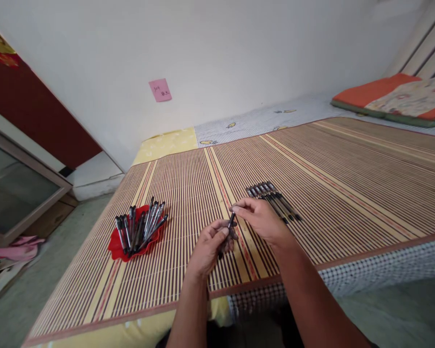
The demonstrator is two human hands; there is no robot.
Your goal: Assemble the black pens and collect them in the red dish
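Between both hands, just above the striped mat, is a dark pen [231, 221] held at a tilt. My left hand [214, 241] is closed round its lower part, and the fingers cover some of it. The fingertips of my right hand [259, 217] pinch the pen's upper end. Beyond my right hand, several black pens [271, 193] lie side by side in a row on the mat, partly hidden by that hand. To the left, a red wavy-edged dish [116, 251] holds a loose pile of several black and clear pens [141, 227].
A striped bamboo mat [181, 193] covers the bed up to its front edge. Folded orange and floral bedding [395, 96] lies at the far right. A pink note [160, 90] is stuck on the white wall behind. A glass-fronted cabinet [18, 188] stands at the left.
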